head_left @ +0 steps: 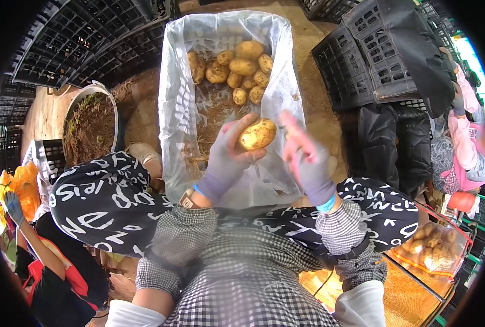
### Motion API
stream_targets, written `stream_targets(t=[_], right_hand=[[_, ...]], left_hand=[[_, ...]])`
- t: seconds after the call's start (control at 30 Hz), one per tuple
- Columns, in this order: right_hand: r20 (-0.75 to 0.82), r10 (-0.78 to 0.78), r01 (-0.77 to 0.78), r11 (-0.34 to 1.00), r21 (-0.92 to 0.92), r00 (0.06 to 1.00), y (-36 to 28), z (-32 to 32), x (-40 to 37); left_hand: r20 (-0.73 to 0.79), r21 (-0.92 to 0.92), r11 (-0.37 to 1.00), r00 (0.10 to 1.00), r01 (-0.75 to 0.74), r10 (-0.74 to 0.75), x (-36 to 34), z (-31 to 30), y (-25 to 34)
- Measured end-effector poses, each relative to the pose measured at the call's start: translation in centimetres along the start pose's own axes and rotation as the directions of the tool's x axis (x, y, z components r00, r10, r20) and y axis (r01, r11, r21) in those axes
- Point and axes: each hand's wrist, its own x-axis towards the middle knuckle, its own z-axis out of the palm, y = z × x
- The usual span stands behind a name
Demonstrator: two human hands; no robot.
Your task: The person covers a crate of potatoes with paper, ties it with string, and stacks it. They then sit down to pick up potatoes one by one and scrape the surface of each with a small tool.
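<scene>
My left hand, in a grey glove with bare fingertips, is closed around a yellow potato with brown soil specks. The potato is held above the near part of a crate lined with white sheeting. Just right of it, apart from the potato, my right hand wears a similar glove. Its fingers are stretched out and blurred by motion, with nothing visible in them. At the far end of the crate lies a heap of potatoes, several of them soil-stained. Loose soil covers the bare bottom of the crate.
A round tub of soil and plant scraps stands left of the crate. Black plastic crates are stacked to the right, with more at upper left. Bagged potatoes lie at lower right. Other people work on both sides.
</scene>
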Motion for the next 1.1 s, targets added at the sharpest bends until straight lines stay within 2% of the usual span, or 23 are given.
stream_targets(t=[0.07, 0.1, 0.2, 0.23, 0.3, 0.4, 0.43, 0.47, 0.53, 0.63, 0.7, 0.77, 0.83, 0.9, 0.97, 1.03, 1.1], right_hand=[[-0.085, 0.273, -0.266, 0.961, 0.081, 0.958, -1.2, -1.9, 0.7], [-0.012, 0.299, -0.284, 0.918, 0.278, 0.954, 0.0, -2.0, 0.8], [0.293, 0.316, -0.429, 0.721, 0.544, 0.902, 0.1, -0.9, 0.6], [0.205, 0.290, -0.355, 0.730, 0.585, 0.935, -0.1, -0.5, 0.3], [0.250, 0.278, -0.370, 0.779, 0.506, 0.927, -0.9, -1.2, 0.5], [0.264, 0.225, -0.301, 0.905, 0.301, 0.938, -0.7, -1.2, 0.3], [0.275, 0.218, -0.300, 0.905, 0.302, 0.936, -0.3, -1.0, 0.2], [0.286, 0.212, -0.298, 0.905, 0.302, 0.935, 0.1, -0.9, 0.0], [0.312, 0.223, -0.345, 0.840, 0.419, 0.923, 0.6, -0.9, -0.4], [0.297, 0.187, -0.301, 0.863, 0.407, 0.936, 0.8, -0.9, -0.4], [0.268, 0.167, -0.267, 0.877, 0.400, 0.949, 0.4, -0.8, -0.3], [0.253, 0.148, -0.242, 0.885, 0.397, 0.956, 0.1, -0.8, -0.1], [0.250, 0.135, -0.229, 0.888, 0.399, 0.959, -0.1, -1.1, -0.2], [0.113, 0.078, -0.079, 0.997, 0.002, 0.990, 1.0, -2.1, -0.2], [0.033, -0.018, 0.025, 0.975, -0.220, 0.999, 1.0, -2.4, -0.2], [-0.026, -0.109, 0.099, 0.965, -0.243, 0.994, 0.0, -1.8, -0.2], [-0.086, -0.003, -0.021, 0.960, -0.278, 0.996, -0.2, -0.6, -0.6]], left_hand=[[-0.010, -0.087, 0.995, 0.999, -0.039, 0.038, 0.0, 0.0, -0.4], [-0.015, -0.131, 0.990, 0.998, -0.058, 0.057, 0.0, 0.1, -0.6], [0.065, -0.129, 0.970, 0.974, -0.208, 0.217, 0.0, 0.3, -0.5], [0.080, -0.338, 0.938, 0.991, -0.074, 0.107, -0.1, 0.2, -0.3], [0.175, -0.684, 0.704, 0.980, 0.191, -0.096, -0.2, 0.0, 0.7], [0.141, -0.642, 0.764, 0.989, 0.061, 0.040, 0.0, 1.2, 0.5], [0.261, -0.662, 0.721, 0.965, 0.206, -0.036, -0.1, 0.8, 0.6], [0.263, -0.673, 0.712, 0.965, 0.202, -0.025, -0.1, 0.6, 0.3], [0.272, -0.691, 0.694, 0.962, 0.200, -0.006, -0.2, 0.3, -0.8], [0.330, -0.683, 0.642, 0.931, 0.349, -0.155, 0.0, -1.1, 0.8], [0.351, -0.716, 0.573, 0.915, 0.399, -0.198, 0.2, -1.1, 0.8], [0.340, -0.748, 0.551, 0.926, 0.371, -0.163, 0.3, -0.5, 0.7], [0.293, -0.778, 0.568, 0.955, 0.268, -0.049, 0.0, 1.0, 0.2], [0.266, -0.766, 0.595, 0.963, 0.244, -0.053, 0.2, 0.9, -0.4], [0.233, -0.746, 0.628, 0.970, 0.220, -0.063, 0.2, 0.9, -0.9], [0.204, -0.714, 0.670, 0.976, 0.202, -0.076, 0.3, 0.9, -1.4], [0.168, -0.724, 0.665, 0.982, 0.186, -0.092, 0.2, 1.2, -0.9]])
